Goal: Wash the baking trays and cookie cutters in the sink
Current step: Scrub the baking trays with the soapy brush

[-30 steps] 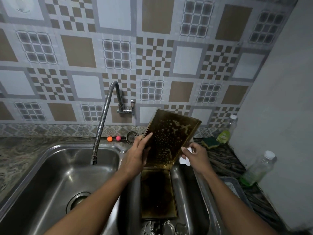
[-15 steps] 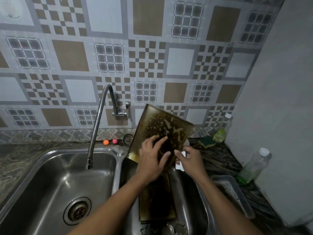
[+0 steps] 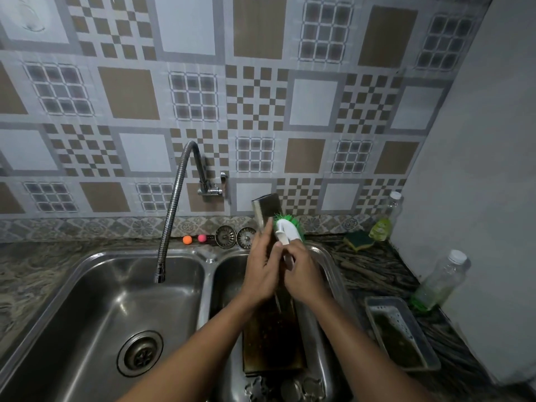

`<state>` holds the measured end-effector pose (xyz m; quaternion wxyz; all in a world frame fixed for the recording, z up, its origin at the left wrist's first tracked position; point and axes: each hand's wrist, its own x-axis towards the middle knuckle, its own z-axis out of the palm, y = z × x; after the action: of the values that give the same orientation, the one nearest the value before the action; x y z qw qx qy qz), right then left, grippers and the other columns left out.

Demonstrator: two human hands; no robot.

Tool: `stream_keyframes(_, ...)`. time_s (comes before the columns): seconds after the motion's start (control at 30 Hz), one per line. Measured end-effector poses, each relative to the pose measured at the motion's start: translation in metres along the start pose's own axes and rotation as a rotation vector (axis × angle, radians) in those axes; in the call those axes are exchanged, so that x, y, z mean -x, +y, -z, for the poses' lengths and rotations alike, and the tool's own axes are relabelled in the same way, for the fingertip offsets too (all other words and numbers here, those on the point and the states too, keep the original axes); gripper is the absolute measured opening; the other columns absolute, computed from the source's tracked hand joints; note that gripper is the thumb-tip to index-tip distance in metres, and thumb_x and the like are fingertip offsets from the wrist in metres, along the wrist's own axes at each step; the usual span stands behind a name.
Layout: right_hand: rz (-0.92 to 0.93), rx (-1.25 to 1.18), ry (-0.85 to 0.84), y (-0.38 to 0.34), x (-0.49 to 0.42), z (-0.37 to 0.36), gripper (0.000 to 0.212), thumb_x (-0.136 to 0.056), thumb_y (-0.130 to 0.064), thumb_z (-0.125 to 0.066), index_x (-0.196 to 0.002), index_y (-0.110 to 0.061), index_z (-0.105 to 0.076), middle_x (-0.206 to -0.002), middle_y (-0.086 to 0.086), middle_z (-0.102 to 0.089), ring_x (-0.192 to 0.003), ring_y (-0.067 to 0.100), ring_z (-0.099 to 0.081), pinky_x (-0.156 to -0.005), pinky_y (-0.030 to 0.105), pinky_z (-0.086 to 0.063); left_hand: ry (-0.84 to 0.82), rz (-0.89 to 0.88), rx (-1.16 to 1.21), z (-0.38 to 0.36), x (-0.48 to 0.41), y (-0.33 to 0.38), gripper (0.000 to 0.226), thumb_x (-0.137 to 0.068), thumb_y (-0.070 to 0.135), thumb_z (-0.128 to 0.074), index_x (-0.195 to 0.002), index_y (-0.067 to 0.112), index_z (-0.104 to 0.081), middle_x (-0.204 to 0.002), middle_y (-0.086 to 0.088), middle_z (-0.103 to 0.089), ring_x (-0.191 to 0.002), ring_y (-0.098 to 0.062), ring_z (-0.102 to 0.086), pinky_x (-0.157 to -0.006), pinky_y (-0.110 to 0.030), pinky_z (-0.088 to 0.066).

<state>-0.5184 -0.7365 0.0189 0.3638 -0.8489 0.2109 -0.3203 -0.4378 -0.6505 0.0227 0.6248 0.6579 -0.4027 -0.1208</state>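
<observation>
Here left hand (image 3: 262, 268) fingers curl round upright tray (image 3: 265, 210), steadying it; right hand (image 3: 304, 274) fingers grip brush (image 3: 287, 227) beside it for scrubbing

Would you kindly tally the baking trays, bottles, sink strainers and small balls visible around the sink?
Baking trays: 3
Bottles: 2
Sink strainers: 2
Small balls: 2
Total: 9

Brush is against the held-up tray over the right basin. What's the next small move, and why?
Probably draw the brush down the tray in a scrubbing stroke. The left hand holds the tray nearly edge-on, the right hand has its grip on the white handle, and the green bristles sit near the top edge.
</observation>
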Motion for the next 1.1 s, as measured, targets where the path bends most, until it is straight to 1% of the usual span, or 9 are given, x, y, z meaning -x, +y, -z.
stream_keyframes(0.13,-0.021,0.015,-0.084,0.002,-0.002,-0.006,0.013,-0.089,-0.024,-0.059,-0.099,-0.023,-0.068,-0.102,-0.009,-0.055,-0.093,0.004,-0.058,-0.078,0.022,-0.048,0.099,0.067,0.088,0.007,0.004,-0.007,0.054,-0.1,0.015,-0.05,-0.148,0.031,-0.034,-0.142,0.026,-0.041,-0.13,0.015,-0.038,-0.115,-0.028,-0.034)
stream_keyframes(0.23,-0.049,-0.027,-0.11,0.004,0.001,-0.003,0.015,-0.086,-0.016,-0.06,-0.092,-0.029,-0.065,-0.1,-0.011,-0.057,-0.097,0.001,-0.058,-0.079,0.016,-0.044,0.141,0.099,0.007,0.018,0.009,-0.02,0.076,-0.092,0.002,-0.057,-0.152,0.038,-0.027,-0.153,0.019,-0.035,-0.14,0.0,-0.036,-0.116,-0.034,-0.035)
stream_keyframes(0.3,-0.079,-0.025,-0.058,0.011,0.005,0.008,0.021,-0.082,-0.009,-0.063,-0.086,-0.03,-0.062,-0.1,-0.008,-0.061,-0.098,0.004,-0.058,-0.08,0.013,-0.042,0.131,0.141,0.013,0.026,0.008,-0.032,0.083,-0.089,0.005,-0.059,-0.149,0.05,-0.024,-0.153,0.01,-0.04,-0.138,-0.02,-0.044,-0.112,-0.049,-0.04)
stream_keyframes(0.43,-0.205,0.035,0.055,0.042,0.013,0.047,0.024,-0.085,-0.001,-0.058,-0.096,-0.023,-0.054,-0.106,-0.001,-0.06,-0.1,0.015,-0.056,-0.075,0.019,-0.038,0.091,0.217,0.04,0.033,0.011,-0.05,0.069,-0.095,-0.001,-0.051,-0.145,0.044,-0.036,-0.151,0.006,-0.043,-0.136,-0.006,-0.042,-0.116,-0.037,-0.035)
stream_keyframes(0.5,-0.26,0.073,0.088,0.062,0.024,0.073,0.026,-0.088,-0.002,-0.057,-0.11,-0.016,-0.054,-0.113,0.001,-0.058,-0.105,0.017,-0.055,-0.076,0.019,-0.036,0.104,0.223,-0.013,0.036,0.013,-0.063,0.056,-0.097,0.003,-0.052,-0.14,0.038,-0.046,-0.145,0.005,-0.05,-0.134,-0.01,-0.046,-0.115,-0.042,-0.037)
stream_keyframes(0.63,-0.408,0.232,0.167,0.108,0.055,0.124,0.04,-0.092,-0.008,-0.058,-0.132,-0.006,-0.054,-0.129,0.011,-0.059,-0.117,0.024,-0.055,-0.092,0.023,-0.038,0.138,0.315,0.055,0.028,0.017,-0.074,0.047,-0.095,0.005,-0.058,-0.136,0.027,-0.052,-0.139,-0.002,-0.056,-0.129,-0.013,-0.051,-0.111,-0.041,-0.041)
stream_keyframes(0.77,-0.551,0.301,0.174,0.145,0.091,0.148,0.035,-0.095,-0.012,-0.057,-0.129,-0.002,-0.059,-0.132,0.016,-0.06,-0.12,0.031,-0.056,-0.103,0.032,-0.04,0.12,0.44,0.172,0.018,0.023,-0.076,0.068,-0.089,-0.005,-0.064,-0.145,0.026,-0.043,-0.133,-0.002,-0.059,-0.117,-0.016,-0.06,-0.092,-0.032,-0.055)
stream_keyframes(0.93,-0.584,0.36,0.142,0.161,0.114,0.146,0.03,-0.093,-0.007,-0.059,-0.12,0.001,-0.066,-0.125,0.017,-0.065,-0.116,0.03,-0.061,-0.101,0.03,-0.042,0.074,0.453,0.151,0.015,0.029,-0.088,0.06,-0.091,0.0,-0.062,-0.137,0.039,-0.051,-0.138,-0.004,-0.057,-0.122,-0.02,-0.057,-0.096,-0.046,-0.054)
stream_keyframes(1.1,-0.62,0.342,0.146,0.162,0.11,0.143,0.03,-0.094,-0.009,-0.059,-0.122,-0.001,-0.065,-0.124,0.017,-0.065,-0.116,0.03,-0.061,-0.098,0.03,-0.043,0.058,0.447,0.179,0.017,0.028,-0.089,0.05,-0.097,0.006,-0.056,-0.128,0.045,-0.056,-0.137,-0.002,-0.057,-0.123,-0.018,-0.057,-0.1,-0.045,-0.051)
